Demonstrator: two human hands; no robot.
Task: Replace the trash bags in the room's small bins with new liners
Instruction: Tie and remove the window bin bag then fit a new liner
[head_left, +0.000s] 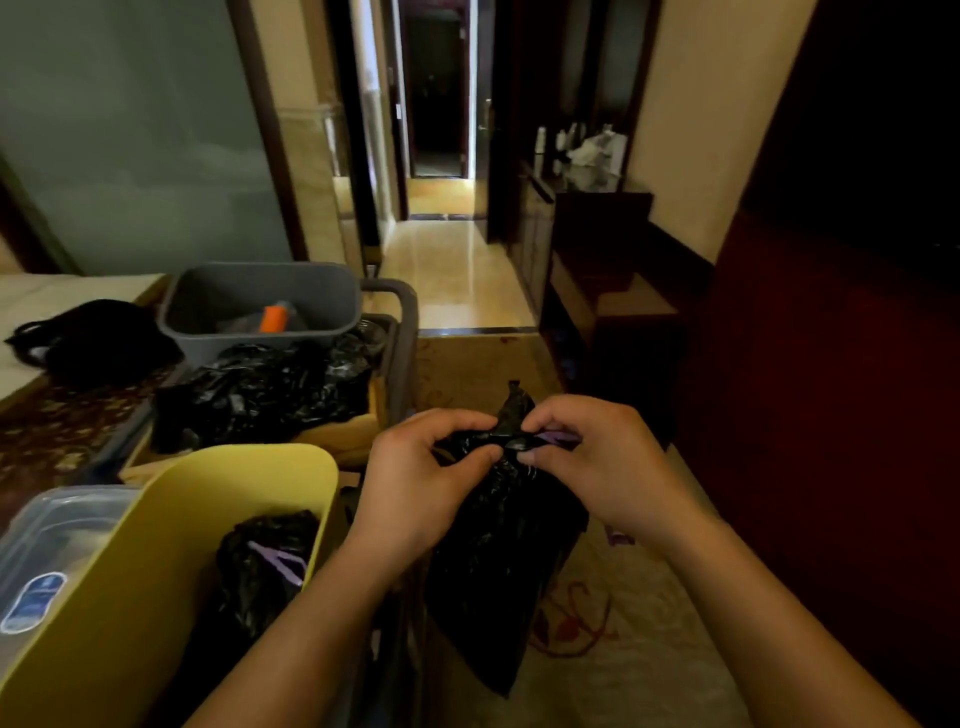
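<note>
A black trash bag (498, 551) with a purple drawstring hangs in front of me over the carpet. My left hand (421, 478) pinches its bunched top from the left. My right hand (597, 462) pinches the same top from the right, with the purple string under its fingers. A yellow bin (171, 545) at lower left holds another black bag (265, 561) with a purple tie. A grey bin (260, 301) stands further back on the cart, with an orange-capped item inside.
A pile of black bags (260, 389) lies on the cart between the two bins. A clear lidded box (47, 551) sits at far left. A black bag (88, 338) rests on the bed. A dark cabinet (613, 291) lines the right; the hallway (457, 270) runs ahead.
</note>
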